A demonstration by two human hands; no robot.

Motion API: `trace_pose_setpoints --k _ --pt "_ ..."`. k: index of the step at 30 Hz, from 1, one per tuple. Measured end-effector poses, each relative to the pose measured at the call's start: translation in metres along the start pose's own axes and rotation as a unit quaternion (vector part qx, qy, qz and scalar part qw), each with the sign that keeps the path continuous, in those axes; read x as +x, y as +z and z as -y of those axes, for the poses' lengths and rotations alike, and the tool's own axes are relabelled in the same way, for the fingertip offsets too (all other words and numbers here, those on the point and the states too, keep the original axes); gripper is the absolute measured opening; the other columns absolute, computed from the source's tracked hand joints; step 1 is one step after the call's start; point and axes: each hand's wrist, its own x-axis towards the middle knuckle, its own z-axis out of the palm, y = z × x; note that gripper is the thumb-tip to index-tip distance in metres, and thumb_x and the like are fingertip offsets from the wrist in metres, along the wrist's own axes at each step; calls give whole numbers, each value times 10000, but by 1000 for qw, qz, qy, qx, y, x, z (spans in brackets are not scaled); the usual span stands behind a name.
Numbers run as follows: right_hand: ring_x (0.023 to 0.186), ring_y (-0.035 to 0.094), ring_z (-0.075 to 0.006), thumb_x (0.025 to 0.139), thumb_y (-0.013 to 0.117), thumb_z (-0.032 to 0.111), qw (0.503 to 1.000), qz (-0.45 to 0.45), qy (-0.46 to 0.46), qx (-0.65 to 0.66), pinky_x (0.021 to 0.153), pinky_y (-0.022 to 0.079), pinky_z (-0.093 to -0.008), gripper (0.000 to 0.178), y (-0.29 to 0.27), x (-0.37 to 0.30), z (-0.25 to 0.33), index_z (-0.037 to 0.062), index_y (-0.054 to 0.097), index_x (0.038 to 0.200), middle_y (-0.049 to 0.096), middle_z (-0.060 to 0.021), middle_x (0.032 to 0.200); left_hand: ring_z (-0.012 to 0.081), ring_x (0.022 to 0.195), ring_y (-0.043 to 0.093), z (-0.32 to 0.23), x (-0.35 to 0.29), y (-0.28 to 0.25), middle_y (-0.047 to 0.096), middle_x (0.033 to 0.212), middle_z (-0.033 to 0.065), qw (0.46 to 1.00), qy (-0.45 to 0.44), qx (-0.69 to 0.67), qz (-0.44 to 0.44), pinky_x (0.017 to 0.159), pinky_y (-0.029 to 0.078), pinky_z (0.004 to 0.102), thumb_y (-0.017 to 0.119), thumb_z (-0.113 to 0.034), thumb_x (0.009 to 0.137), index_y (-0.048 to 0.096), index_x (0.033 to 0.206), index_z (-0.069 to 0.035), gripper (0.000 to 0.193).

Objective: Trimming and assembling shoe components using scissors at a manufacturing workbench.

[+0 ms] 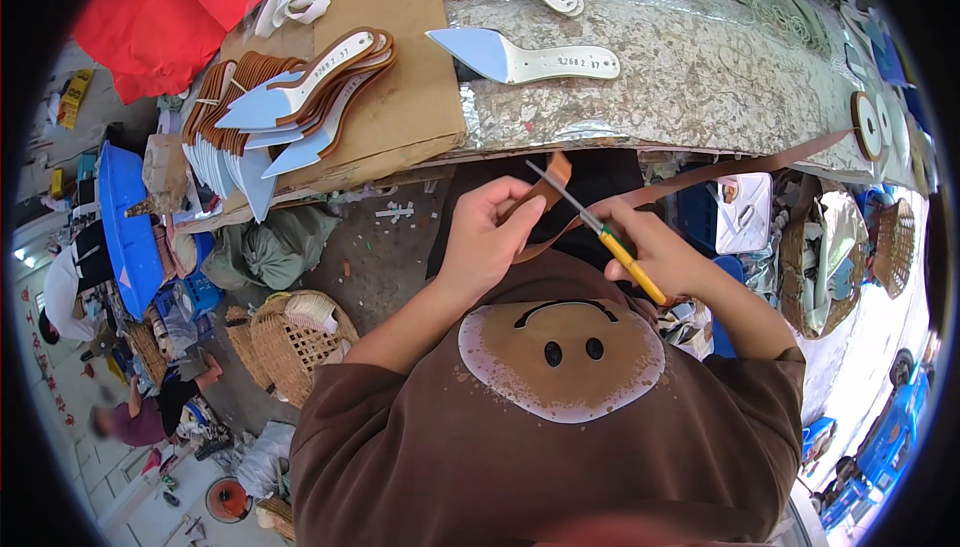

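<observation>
My left hand (pixel 490 232) is closed in a pinch on a brown leather-like strip (pixel 548 187), just off the table's near edge. In my closed right hand (pixel 655 252) is a tool with a slim metal blade and a yellow-and-green handle (pixel 632 265). The blade points up and left, crossing close to the strip's end; whether it touches the strip I cannot tell. From the hands the strip's long part (pixel 740 169) runs right to a roll (pixel 867 127) at the table's right edge. Part of the strip is hidden behind my fingers.
The worktable (pixel 660 117) spans the far side. On cardboard (pixel 400 122) lie stacked brown-edged sole-shaped pieces (pixel 330 77). A single blue-and-white piece (pixel 525 55) lies nearby. Red cloth (pixel 180 7) is at far left. Baskets (pixel 300 342) stand on the floor; another person (pixel 150 412) is at left.
</observation>
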Motion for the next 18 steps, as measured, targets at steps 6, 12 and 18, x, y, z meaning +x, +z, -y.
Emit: trace_pose_setpoints --k 6,12,18 --pt "597 476 -95 651 893 253 969 -204 -16 -134 541 382 -259 603 -42 -10 -10 78 594 1144 508 -1 663 27 551 490 2 -16 -8 571 674 -7 990 -112 -15 80 498 366 180 561 -101 982 556 973 -24 77" --pt "889 642 -286 833 706 161 716 -475 -106 -500 787 495 -373 332 -134 -3 -7 67 654 1147 652 -127 911 184 845 665 1 -4 17 669 921 161 986 87 14 144 760 544 299 467 -46 1005 386 1119 -47 140" --pt "853 604 -268 775 758 176 888 -359 -145 -246 774 486 -364 258 -70 53 -19 43 648 967 608 -94 912 186 854 670 -16 -5 23 670 945 158 955 33 -2 293 765 546 318 503 30 964 450 1033 -28 104"
